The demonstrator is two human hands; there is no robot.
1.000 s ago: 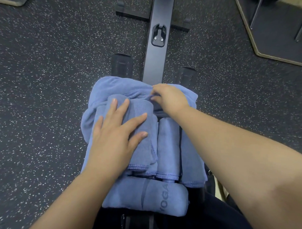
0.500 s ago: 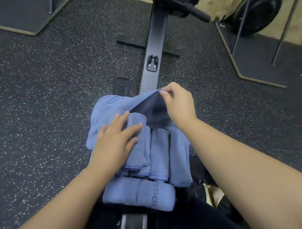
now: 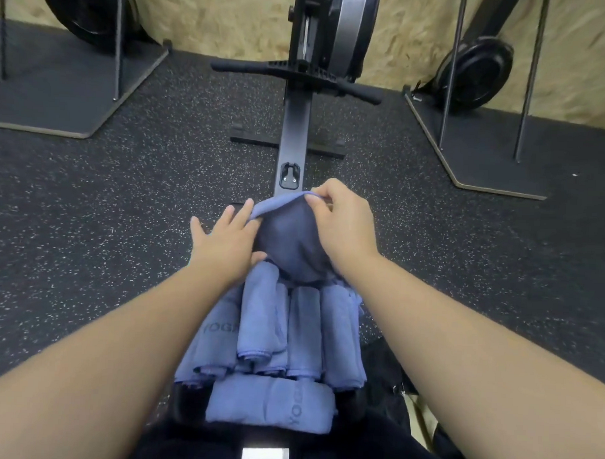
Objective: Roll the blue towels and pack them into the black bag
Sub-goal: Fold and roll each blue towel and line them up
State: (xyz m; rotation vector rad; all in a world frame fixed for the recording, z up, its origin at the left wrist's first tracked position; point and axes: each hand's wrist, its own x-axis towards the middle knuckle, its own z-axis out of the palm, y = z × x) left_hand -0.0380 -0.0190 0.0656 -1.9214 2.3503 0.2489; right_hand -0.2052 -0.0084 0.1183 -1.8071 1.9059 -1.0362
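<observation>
Hands (image 3: 342,224) lift one towel (image 3: 287,242) over five rolls (image 3: 260,317).

- The towels (image 3: 273,334) below the hands are blue cloth, soft and matt, with stitched hems.
- The loose towel (image 3: 290,242) between the hands is the same matt cloth.
- The floor (image 3: 88,239) to the left hand's side looks like rough, speckled rubber.
- The rail (image 3: 294,133) beyond the hands is smooth dark metal with a dull sheen.
- The wall (image 3: 226,17) far ahead looks like rough chipboard.
</observation>
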